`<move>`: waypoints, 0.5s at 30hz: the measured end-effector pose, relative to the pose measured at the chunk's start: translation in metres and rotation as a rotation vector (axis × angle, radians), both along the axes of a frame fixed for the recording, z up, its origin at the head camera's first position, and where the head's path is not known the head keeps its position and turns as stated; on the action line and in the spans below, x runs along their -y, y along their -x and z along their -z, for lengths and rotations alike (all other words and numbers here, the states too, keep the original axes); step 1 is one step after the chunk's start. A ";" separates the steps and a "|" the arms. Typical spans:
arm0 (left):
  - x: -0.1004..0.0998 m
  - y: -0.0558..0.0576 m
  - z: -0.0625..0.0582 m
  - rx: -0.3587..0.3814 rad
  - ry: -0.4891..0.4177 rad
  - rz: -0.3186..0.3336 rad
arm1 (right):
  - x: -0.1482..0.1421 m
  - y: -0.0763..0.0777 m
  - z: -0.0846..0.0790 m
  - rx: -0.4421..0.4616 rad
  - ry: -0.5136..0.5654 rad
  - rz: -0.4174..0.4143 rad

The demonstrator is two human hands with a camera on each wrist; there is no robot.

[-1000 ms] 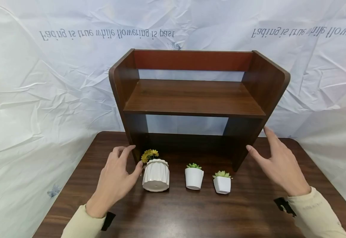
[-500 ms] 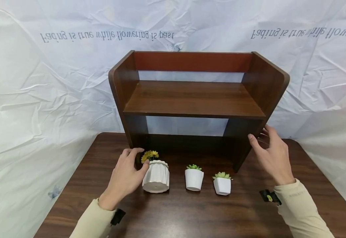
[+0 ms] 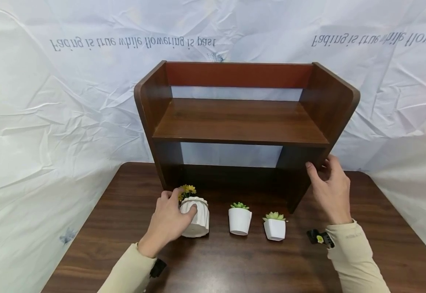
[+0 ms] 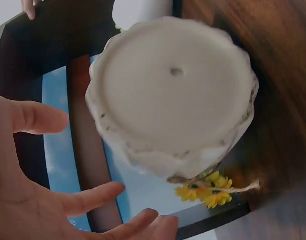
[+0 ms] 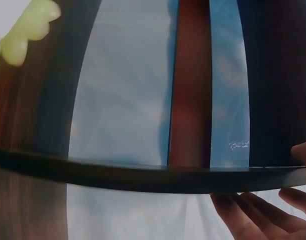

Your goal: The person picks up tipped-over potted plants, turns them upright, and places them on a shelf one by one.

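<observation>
My left hand [image 3: 170, 217] is over a white fluted flower pot [image 3: 202, 221] with yellow flowers [image 3: 188, 189]. The pot lies tipped, its base with a small hole facing the left wrist camera. Thumb and fingers are spread beside it, apart from it in the left wrist view. At the right, my right hand [image 3: 332, 189] grips the side panel of a dark brown two-tier desk shelf [image 3: 240, 122]. In the right wrist view, its thumb [image 5: 304, 152] is on the inner side and its fingers [image 5: 258, 215] are on the outer side.
Two small white pots with green succulents, a round pot [image 3: 240, 221] and a squarish pot [image 3: 274, 230], lie in front of the shelf on the brown wooden table [image 3: 235, 266]. White cloth [image 3: 70, 101] with printed lettering hangs behind and at both sides.
My left hand has moved right, from beside the fluted pot to over its left side. My right hand has moved left and closed in on the shelf's side panel. The pots keep their places.
</observation>
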State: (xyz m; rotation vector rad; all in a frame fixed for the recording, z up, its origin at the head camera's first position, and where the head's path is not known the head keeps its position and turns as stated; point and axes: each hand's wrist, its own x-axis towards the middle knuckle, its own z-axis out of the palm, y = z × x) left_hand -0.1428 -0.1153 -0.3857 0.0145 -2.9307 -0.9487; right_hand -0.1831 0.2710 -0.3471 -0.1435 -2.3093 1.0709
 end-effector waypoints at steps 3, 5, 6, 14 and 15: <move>-0.005 0.001 0.003 0.029 0.016 0.001 | 0.003 0.001 0.001 -0.017 0.030 0.019; -0.008 0.002 0.005 0.047 0.021 0.004 | 0.005 0.002 0.002 -0.028 0.043 0.031; -0.009 0.002 0.006 0.052 0.021 0.007 | 0.005 0.003 0.002 -0.036 0.052 0.037; -0.015 0.005 0.012 0.098 0.027 -0.002 | 0.005 0.003 0.003 -0.058 0.089 0.050; -0.015 0.004 0.014 0.097 0.025 -0.006 | 0.005 0.003 0.003 -0.063 0.092 0.044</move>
